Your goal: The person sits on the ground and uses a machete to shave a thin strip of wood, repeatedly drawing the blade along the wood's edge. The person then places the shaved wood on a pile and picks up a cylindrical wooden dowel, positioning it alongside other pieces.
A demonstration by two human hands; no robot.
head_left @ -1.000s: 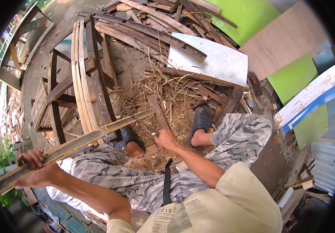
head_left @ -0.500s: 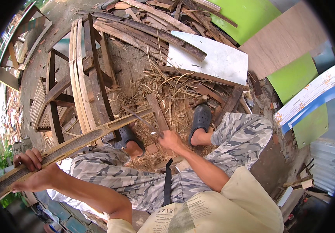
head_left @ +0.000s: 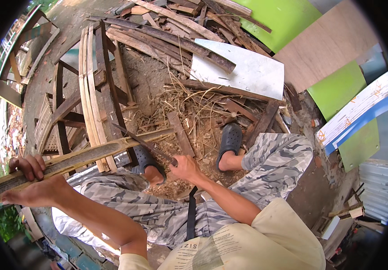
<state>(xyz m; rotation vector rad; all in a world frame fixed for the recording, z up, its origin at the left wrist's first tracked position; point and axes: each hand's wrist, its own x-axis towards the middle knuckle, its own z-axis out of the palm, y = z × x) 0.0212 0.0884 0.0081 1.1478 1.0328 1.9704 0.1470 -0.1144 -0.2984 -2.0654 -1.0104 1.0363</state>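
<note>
With our left hand point(head_left: 28, 180) we grasp the long, split bamboo point(head_left: 78, 164); it crosses over the slats point(head_left: 92, 101), its far end free above wood chips point(head_left: 197, 129). Our right hand point(head_left: 186, 169) clenches a slim dark knife point(head_left: 145, 143), slanting across it.

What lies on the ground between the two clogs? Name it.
In the head view, a flat brown board and scattered wood chips lie between left clog and right clog.

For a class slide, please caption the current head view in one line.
Left hand grips a long wooden strip while the right hand holds a long knife across it.
</note>
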